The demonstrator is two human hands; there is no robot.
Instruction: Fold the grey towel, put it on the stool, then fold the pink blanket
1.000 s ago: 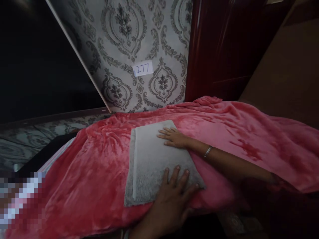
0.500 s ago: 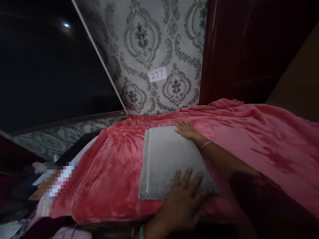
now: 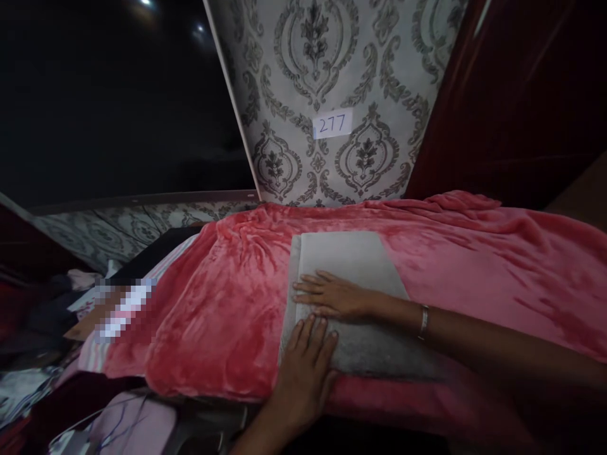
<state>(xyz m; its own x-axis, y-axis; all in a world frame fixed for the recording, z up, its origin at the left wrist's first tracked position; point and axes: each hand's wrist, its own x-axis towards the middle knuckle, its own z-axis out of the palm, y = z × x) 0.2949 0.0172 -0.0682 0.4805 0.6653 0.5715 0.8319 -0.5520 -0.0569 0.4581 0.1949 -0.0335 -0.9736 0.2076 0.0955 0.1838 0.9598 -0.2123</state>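
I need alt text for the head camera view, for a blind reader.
Two bare hands, left hand and right hand, press flat on a folded grey towel lying on a pink fleece blanket. Behind, grey patterned wallpaper bears a white label reading 277.

Folded grey towel (image 3: pixel 348 265), flat and rectangular, on the pink blanket (image 3: pixel 474 253), long side running away from the viewer.

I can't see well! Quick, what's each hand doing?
Left hand: open, flat on the grey towel.
Right hand: open, flat on it too.
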